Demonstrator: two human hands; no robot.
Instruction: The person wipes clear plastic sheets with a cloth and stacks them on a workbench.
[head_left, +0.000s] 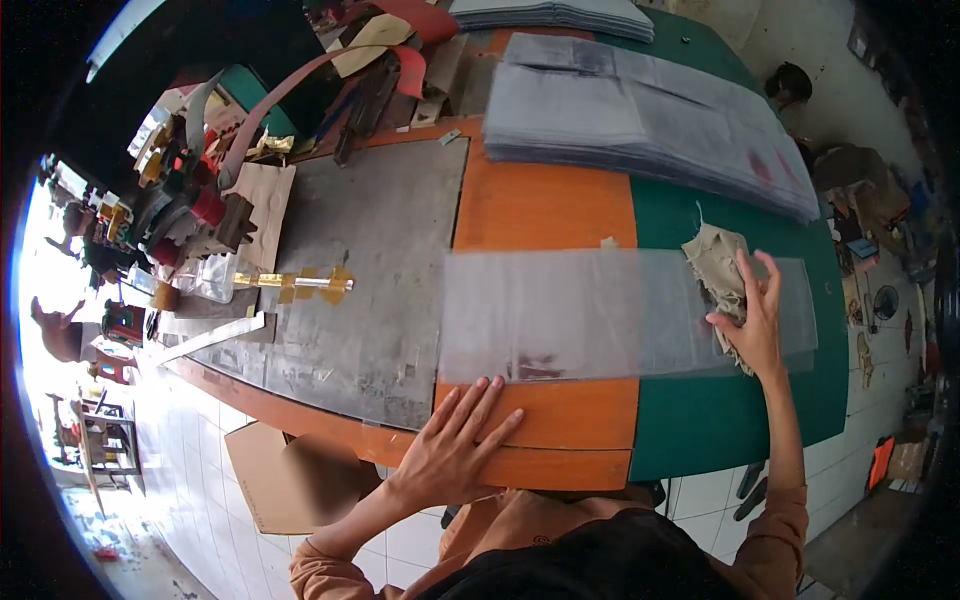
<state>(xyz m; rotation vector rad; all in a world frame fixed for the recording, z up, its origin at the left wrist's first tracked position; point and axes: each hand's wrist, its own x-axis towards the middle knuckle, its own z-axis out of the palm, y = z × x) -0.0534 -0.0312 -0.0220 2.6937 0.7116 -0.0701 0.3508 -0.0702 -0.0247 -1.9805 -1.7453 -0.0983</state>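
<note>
A long clear plastic sheet [580, 310] lies flat across the orange and green parts of the table, with a dark smudge-like mark near its front edge. My left hand [460, 435] rests open on the orange surface, its fingertips at the sheet's near edge. On the sheet's right part is a crumpled beige cloth rag [718, 262]. My right hand [757, 325] grips and presses that rag, thumb on its left side and a couple of fingers lifted at its right.
A thick stack of similar plastic sheets [640, 120] lies at the back right, and another pile [555, 15] beyond it. To the left are a grey metal plate [370, 230], a taped metal strip [300, 283] and a machine [180, 210]. A cardboard box [255, 480] stands below the table's front edge.
</note>
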